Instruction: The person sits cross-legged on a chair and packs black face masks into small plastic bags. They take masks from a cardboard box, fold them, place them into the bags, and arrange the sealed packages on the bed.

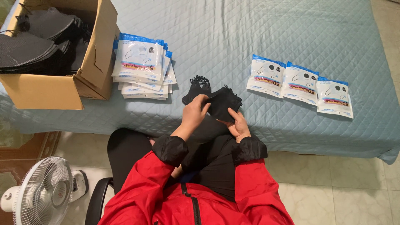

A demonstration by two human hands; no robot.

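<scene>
Black masks [223, 104] in both hands' grip

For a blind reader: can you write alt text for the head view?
Both hands, left hand and right hand, hold black face masks over a blue quilted bed. Packets and a cardboard box lie left; three packets right.

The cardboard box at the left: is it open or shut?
Open: the cardboard box has its flap raised, and stacked black masks show inside.

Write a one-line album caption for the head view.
Both hands, left hand and right hand, hold black masks over a quilted bed.
</scene>
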